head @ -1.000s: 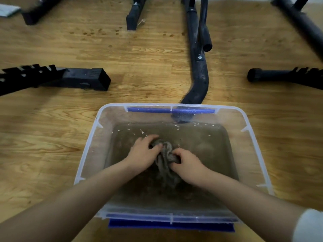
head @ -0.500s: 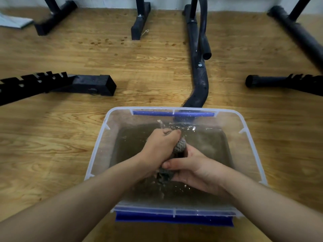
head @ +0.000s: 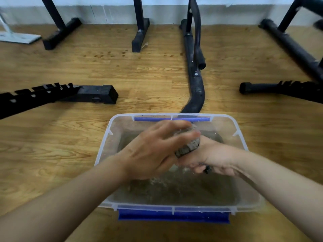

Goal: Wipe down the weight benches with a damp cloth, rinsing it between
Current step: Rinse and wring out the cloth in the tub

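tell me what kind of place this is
Likely a gym or workout room: black metal equipment frames stand on the wood floor by the wall, and a notched adjustment bar like a weight bench's lies at left.

Two hands (left hand, right hand), one grey cloth, and one clear tub with two blue handles (far handle, near handle). Floor: two notched bars (left bar, right bar), two footed posts (left post, middle post), one curved tube, one straight tube, one pale base plate.
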